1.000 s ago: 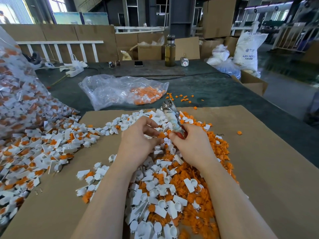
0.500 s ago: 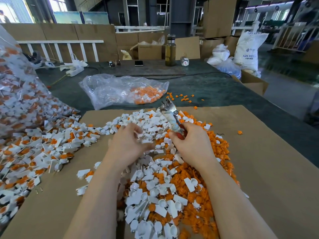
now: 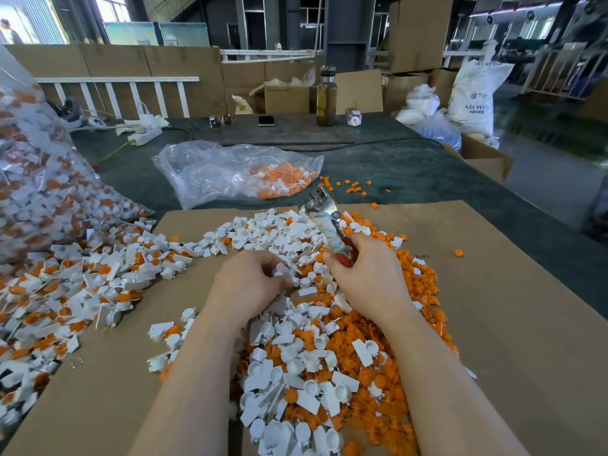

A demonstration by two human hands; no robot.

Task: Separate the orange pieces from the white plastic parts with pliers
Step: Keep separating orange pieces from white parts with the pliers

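At the middle of the cardboard sheet [image 3: 493,307], amid the heap of white plastic parts [image 3: 289,363] and loose orange pieces [image 3: 414,291], the left hand [image 3: 250,291] curls its fingers round a small white part. The right hand [image 3: 365,278] grips the red handles of the pliers [image 3: 324,222], whose nose points up toward the far edge; whether the nose is parted I cannot tell. The next part is probably best turned orange side outward before the pliers bite, pulling straight. Unsorted parts [image 3: 65,278] spill over the left edge.
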